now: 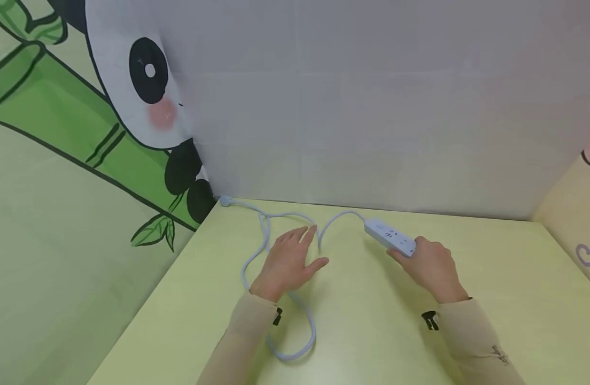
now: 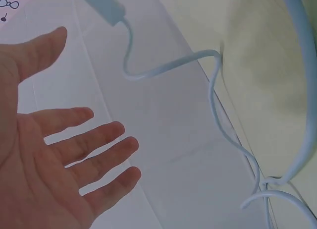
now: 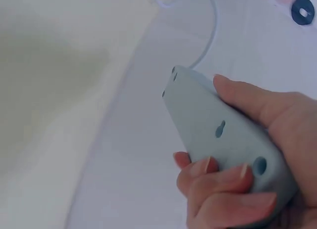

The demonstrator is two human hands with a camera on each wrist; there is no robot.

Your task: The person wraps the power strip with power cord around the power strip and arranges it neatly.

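My right hand point(image 1: 433, 267) grips a white power strip point(image 1: 390, 237) by its near end, holding it above the table. In the right wrist view the fingers curl round the strip's underside point(image 3: 208, 125), where screw holes and a keyhole slot show. My left hand point(image 1: 287, 262) hovers over the cord point(image 1: 244, 270) with fingers spread and nothing in its grasp. The left wrist view shows its bare palm point(image 2: 44, 159), apart from the cord point(image 2: 173, 65). The cord runs from the strip, loops across the table and ends at a plug point(image 1: 225, 201) in the far left corner.
The pale yellow table point(image 1: 367, 331) meets a plain grey-white wall point(image 1: 352, 117) at its back edge. On the left stands a panel with a panda and bamboo drawing point(image 1: 83, 112). A right-hand panel point(image 1: 571, 230) carries a small heart. One cord loop point(image 1: 313, 331) lies near the left forearm.
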